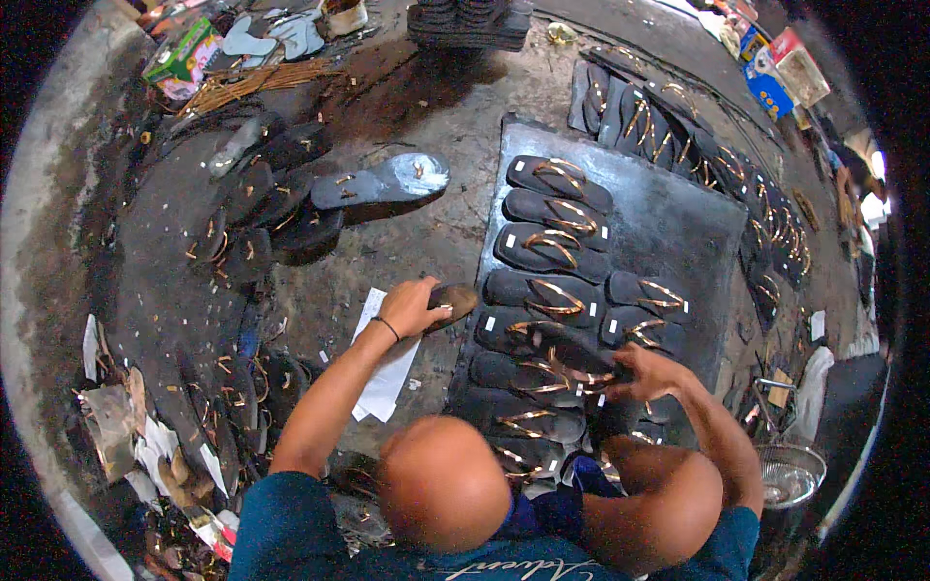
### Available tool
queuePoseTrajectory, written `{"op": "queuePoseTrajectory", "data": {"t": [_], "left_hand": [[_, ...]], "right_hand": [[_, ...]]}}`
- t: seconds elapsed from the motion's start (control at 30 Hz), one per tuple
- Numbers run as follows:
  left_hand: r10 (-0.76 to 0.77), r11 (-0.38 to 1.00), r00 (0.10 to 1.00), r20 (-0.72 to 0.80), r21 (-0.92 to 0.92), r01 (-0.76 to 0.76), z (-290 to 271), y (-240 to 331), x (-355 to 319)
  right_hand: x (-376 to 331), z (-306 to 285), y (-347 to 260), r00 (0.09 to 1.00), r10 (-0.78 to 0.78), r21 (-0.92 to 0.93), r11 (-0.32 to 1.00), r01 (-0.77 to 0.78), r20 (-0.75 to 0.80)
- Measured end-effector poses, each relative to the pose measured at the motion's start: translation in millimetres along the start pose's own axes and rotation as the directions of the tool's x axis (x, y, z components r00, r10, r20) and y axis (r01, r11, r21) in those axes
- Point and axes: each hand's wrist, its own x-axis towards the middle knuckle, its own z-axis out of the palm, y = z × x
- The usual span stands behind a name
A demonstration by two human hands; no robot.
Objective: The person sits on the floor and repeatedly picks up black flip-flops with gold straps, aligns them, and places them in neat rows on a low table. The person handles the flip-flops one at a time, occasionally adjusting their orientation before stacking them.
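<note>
My left hand (409, 308) is closed on a dark brown, rounded, flat piece (453, 304) beside some white paper sheets (386, 380). What kind of piece it is I cannot tell. My right hand (647, 372) grips the end of a black flip-flop (573, 347) with gold straps, tilted above others. Under and around it, black flip-flops (560, 176) with gold straps and small white labels lie in columns on a dark flat mat (668, 228). My knees hide the near end of these columns.
At the left lie more dark sandals (257, 194) and a grey-topped sole (383, 181). Overlapping flip-flops (651, 126) line the mat's far right edge. A stack of black soles (469, 27) stands at the back. A wire-caged fan (787, 474) is at the right; scraps (160, 441) litter the left.
</note>
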Motion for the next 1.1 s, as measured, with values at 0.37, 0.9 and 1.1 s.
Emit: {"op": "queuePoseTrajectory", "data": {"t": [0.37, 0.9, 1.1], "left_hand": [[0.196, 0.730, 0.911, -0.362, -0.567, -0.382, -110, 187, 27], [0.423, 0.707, 0.777, -0.467, -0.366, -0.605, -158, 341, 158], [0.083, 0.586, 0.992, -0.096, -0.800, -0.126, 27, 325, 204]], "right_hand": [[94, -78, -93, 0.775, -0.092, 0.739, 0.252, 0.625, -0.625], [-35, -170, 137, 0.368, 0.363, 0.422, 0.079, 0.903, -0.856], [35, -86, 263, 0.590, 0.547, 0.764, 0.153, 0.627, -0.594]]}}
